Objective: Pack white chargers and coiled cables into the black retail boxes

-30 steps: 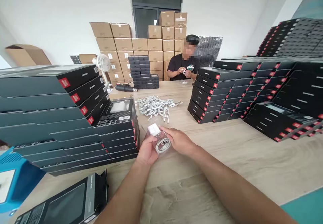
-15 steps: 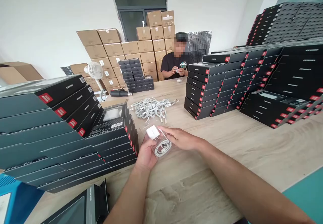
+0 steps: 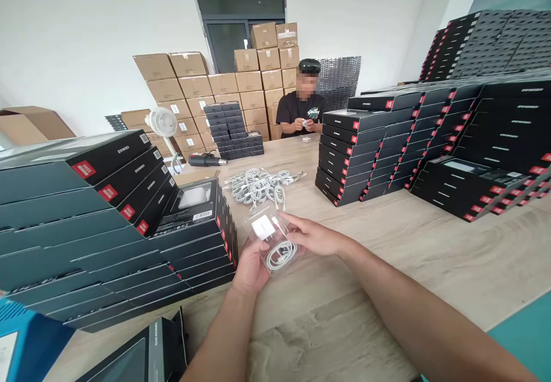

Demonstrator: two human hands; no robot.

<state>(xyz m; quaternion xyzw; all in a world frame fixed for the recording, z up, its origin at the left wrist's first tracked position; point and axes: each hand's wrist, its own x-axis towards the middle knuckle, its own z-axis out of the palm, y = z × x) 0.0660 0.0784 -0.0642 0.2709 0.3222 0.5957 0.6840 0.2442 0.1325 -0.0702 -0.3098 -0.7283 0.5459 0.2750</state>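
My left hand grips a clear plastic tray from its near left side, thumb over the rim. Inside lies a white charger plug at the far left, with a coiled white charging cable nearer me. One end of the cable runs up beside the plug. My right hand holds the tray's right side between thumb and fingers; its hidden fingertips are under or behind the plastic. Just beyond the tray is a tangled pile of white cables on the table.
Stacked black boxes rise close on my left, with more black boxes on the right. A heat gun and a white fan stand farther back. Across the wooden table sits a co-worker handling something small.
My right fingers have slid off the cable end onto the tray's side. That end now shows lying beside the plug. The tray has shifted slightly in view.
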